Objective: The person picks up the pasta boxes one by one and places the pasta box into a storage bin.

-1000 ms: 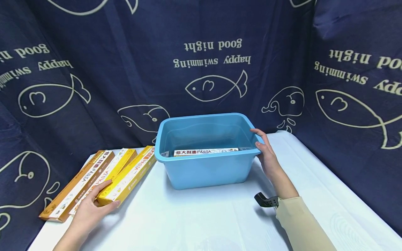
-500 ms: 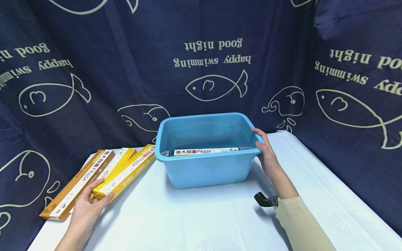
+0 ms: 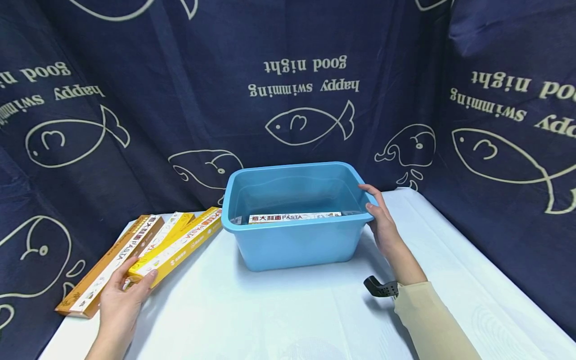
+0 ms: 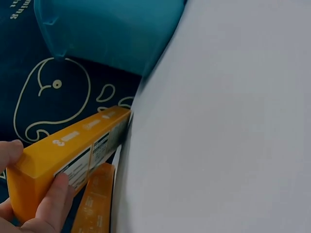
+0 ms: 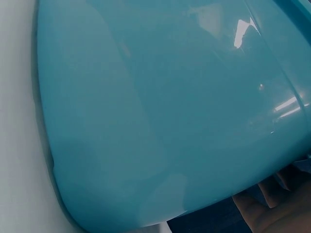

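Evidently, blue bin (image 3: 297, 247): one, upright on the worktop (image 3: 279, 315), mouth upward, probably set centrally so both hands can get at it.
Pasta box (image 3: 294, 217): at least one inside the bin, lying lengthwise behind its near wall; that wall hides any lower ones, so the full count cannot be told.
Left grip (image 3: 119, 302): closed round the near end of a yellow box (image 3: 184, 240), left of the bin, thumb and fingers parted only by the box; that end is likely chosen because it lies closest to the person.
Yellow box in hand: one, slanting toward the bin's left wall (whether it touches, I cannot tell).
Second yellow box (image 3: 170, 227): one, farther left of the bin, partly covered by the held one.
Brown box (image 3: 118, 267): one, farthest left of the bin, making three outside it.
Right grip (image 3: 384, 225): clasping the bin's right rim between thumb and fingers, presumably to steady it.
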`<state>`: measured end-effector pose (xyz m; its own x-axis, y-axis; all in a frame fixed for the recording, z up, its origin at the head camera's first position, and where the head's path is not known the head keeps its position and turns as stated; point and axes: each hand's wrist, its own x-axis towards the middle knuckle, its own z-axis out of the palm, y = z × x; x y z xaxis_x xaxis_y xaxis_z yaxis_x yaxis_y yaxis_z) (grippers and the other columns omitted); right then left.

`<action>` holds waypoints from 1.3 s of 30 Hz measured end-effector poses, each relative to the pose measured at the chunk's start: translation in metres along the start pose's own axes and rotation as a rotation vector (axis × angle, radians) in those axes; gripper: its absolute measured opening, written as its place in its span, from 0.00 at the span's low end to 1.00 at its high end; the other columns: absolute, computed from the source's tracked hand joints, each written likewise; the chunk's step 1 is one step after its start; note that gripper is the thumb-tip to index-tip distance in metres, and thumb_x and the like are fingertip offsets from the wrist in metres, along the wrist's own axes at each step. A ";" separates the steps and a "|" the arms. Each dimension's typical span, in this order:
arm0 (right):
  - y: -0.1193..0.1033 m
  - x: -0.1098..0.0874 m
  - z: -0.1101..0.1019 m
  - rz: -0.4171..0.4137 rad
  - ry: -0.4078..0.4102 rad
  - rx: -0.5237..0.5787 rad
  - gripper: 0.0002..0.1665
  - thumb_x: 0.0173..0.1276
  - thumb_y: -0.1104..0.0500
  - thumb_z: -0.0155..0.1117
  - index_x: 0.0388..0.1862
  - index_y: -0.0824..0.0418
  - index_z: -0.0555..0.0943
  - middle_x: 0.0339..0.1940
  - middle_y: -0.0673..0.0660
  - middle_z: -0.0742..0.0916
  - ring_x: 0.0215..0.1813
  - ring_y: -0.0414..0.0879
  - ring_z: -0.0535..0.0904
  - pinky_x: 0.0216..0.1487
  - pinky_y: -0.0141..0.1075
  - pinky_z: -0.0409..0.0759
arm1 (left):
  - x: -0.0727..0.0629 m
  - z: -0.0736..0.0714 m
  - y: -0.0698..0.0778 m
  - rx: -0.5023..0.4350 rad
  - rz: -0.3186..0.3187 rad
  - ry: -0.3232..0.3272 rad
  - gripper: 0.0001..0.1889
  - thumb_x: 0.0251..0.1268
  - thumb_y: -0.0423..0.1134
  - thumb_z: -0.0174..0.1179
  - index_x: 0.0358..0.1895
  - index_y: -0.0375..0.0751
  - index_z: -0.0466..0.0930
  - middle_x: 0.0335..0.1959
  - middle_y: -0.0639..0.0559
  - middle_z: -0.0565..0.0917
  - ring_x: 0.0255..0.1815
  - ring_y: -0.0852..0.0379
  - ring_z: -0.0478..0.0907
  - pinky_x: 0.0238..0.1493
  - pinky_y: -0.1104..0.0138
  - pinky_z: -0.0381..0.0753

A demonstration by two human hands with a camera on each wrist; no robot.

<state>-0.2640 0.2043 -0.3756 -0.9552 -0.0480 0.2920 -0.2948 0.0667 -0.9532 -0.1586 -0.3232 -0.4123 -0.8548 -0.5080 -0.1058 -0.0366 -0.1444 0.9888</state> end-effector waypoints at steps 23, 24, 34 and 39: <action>0.002 0.000 0.000 -0.008 0.011 0.002 0.33 0.72 0.49 0.39 0.76 0.43 0.58 0.83 0.53 0.52 0.82 0.62 0.47 0.76 0.71 0.41 | -0.001 -0.002 0.009 -0.392 0.057 0.019 0.34 0.63 0.17 0.56 0.70 0.50 0.66 0.62 0.57 0.64 0.62 0.58 0.70 0.36 0.64 0.89; 0.002 0.000 0.000 -0.008 0.011 0.002 0.33 0.72 0.49 0.39 0.76 0.43 0.58 0.83 0.53 0.52 0.82 0.62 0.47 0.76 0.71 0.42 | -0.002 -0.002 0.009 -0.418 0.066 0.022 0.34 0.63 0.17 0.56 0.69 0.50 0.67 0.62 0.56 0.64 0.63 0.57 0.69 0.35 0.64 0.89; 0.001 0.001 -0.001 -0.009 0.010 0.009 0.32 0.72 0.50 0.39 0.76 0.43 0.58 0.83 0.54 0.52 0.82 0.62 0.47 0.76 0.71 0.42 | -0.007 -0.001 0.012 -0.575 0.238 -0.095 0.32 0.65 0.13 0.49 0.68 0.42 0.66 0.68 0.52 0.61 0.62 0.56 0.74 0.35 0.60 0.89; 0.002 0.001 -0.001 -0.004 0.013 0.010 0.32 0.72 0.49 0.39 0.76 0.42 0.58 0.83 0.53 0.52 0.82 0.61 0.47 0.76 0.71 0.42 | -0.010 0.002 0.018 -0.617 0.291 -0.089 0.31 0.64 0.11 0.47 0.68 0.39 0.66 0.69 0.50 0.62 0.64 0.54 0.73 0.35 0.59 0.89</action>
<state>-0.2657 0.2052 -0.3772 -0.9543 -0.0352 0.2967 -0.2983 0.0567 -0.9528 -0.1521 -0.3190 -0.3928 -0.8255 -0.5314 0.1903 0.4798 -0.4831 0.7324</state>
